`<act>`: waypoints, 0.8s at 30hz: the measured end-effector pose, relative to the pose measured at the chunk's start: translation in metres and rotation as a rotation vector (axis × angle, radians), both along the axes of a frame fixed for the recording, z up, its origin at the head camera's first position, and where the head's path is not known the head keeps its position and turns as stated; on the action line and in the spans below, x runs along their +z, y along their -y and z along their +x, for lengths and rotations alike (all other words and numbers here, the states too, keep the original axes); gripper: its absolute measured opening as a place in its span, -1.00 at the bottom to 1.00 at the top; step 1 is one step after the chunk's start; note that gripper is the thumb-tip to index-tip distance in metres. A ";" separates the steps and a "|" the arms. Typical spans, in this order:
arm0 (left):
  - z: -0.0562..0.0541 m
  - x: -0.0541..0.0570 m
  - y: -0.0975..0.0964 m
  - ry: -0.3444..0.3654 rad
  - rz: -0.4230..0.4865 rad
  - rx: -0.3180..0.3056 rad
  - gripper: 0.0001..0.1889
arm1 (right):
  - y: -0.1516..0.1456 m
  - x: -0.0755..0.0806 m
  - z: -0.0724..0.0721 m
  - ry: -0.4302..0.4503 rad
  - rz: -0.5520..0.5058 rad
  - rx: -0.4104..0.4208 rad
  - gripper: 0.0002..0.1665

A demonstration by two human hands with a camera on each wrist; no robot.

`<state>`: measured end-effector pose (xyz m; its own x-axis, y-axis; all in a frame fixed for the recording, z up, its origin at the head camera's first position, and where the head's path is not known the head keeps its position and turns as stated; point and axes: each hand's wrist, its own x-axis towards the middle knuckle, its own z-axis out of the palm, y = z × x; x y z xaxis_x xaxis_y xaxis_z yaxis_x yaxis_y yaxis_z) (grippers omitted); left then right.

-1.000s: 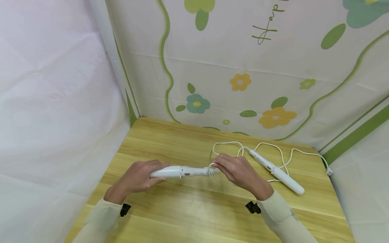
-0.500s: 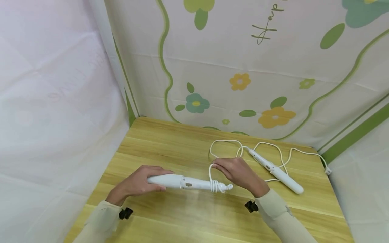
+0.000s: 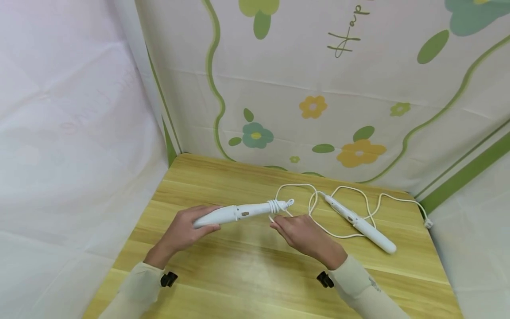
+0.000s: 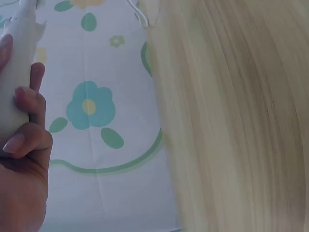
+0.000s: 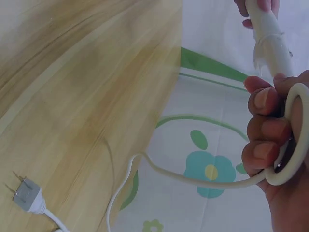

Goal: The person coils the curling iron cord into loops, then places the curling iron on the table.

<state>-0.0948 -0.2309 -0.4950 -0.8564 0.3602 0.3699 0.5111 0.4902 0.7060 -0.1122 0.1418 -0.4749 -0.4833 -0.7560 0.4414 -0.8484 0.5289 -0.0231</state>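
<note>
A white hair straightener is held above the table, tilted with its narrow end up to the right. My left hand grips the thick end, fingers and thumb curled round it, as the left wrist view also shows. Several turns of white cord circle the narrow end. My right hand pinches the cord just below and right of that end. In the right wrist view the cord loops over the right hand's curled fingers and trails left.
A second white straightener lies at the table's right, its cord looped about it and a plug near the right edge. A two-prong plug shows in the right wrist view. Printed cloth walls border the wooden table.
The right hand has carried the cord around the narrow end, from above it to below it. The held straightener dipped, then rose and tilted up at the right. The second straightener stayed put.
</note>
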 end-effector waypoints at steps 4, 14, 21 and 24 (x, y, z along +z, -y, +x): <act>-0.001 -0.001 -0.003 -0.199 -0.102 0.019 -0.39 | 0.001 0.003 0.003 0.026 0.029 -0.018 -0.69; -0.005 -0.004 0.003 -0.400 -0.166 0.123 -0.36 | -0.001 0.008 0.008 0.155 0.028 -0.066 -0.79; -0.004 -0.004 0.006 -0.411 -0.223 0.171 -0.35 | -0.005 0.018 0.009 0.209 0.012 -0.080 -0.78; -0.003 -0.004 0.009 -0.413 -0.263 0.183 -0.35 | -0.008 0.025 0.007 0.228 -0.028 -0.049 -0.80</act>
<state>-0.0975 -0.2397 -0.4992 -0.7157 0.3450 0.6073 0.6107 0.7311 0.3042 -0.1048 0.1503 -0.4498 -0.6086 -0.7183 0.3372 -0.7930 0.5654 -0.2271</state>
